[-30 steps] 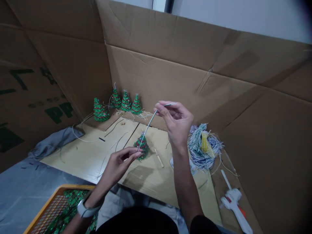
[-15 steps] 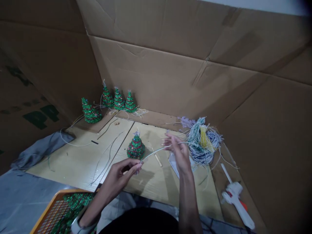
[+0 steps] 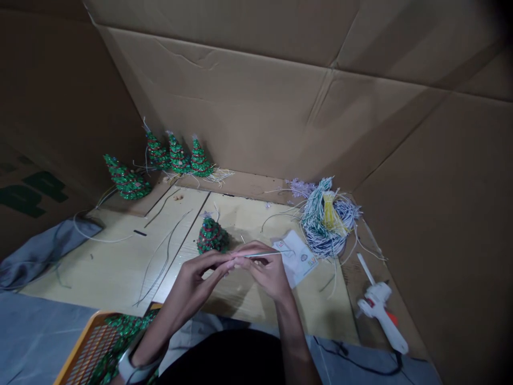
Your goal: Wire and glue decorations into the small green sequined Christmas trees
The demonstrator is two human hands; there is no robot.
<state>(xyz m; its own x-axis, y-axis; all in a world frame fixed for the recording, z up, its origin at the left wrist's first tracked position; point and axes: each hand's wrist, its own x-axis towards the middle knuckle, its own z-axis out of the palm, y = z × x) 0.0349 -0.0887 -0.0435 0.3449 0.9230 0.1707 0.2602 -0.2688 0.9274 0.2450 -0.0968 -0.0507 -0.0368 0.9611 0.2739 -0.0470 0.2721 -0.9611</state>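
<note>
My left hand and my right hand meet fingertip to fingertip above the table's front part. Between them they pinch a thin pale cord, whose free end sticks out to the right over my right hand. Just behind my fingers stands a small green tinsel Christmas tree with red trim, its lower side partly hidden by my left hand. A printed white card lies to the right of my right hand. Only the tip of a thin tool shows behind my hands.
Several tinsel trees line the back left. A bundle of green, white and yellow cords lies at the back right, beside purple sprigs. At the right is a white glue gun. An orange basket holds green tinsel. Cardboard walls surround the table.
My right hand has come left and down to meet my left hand, both now on the cord. The view has shifted, and the white card shows more fully.
</note>
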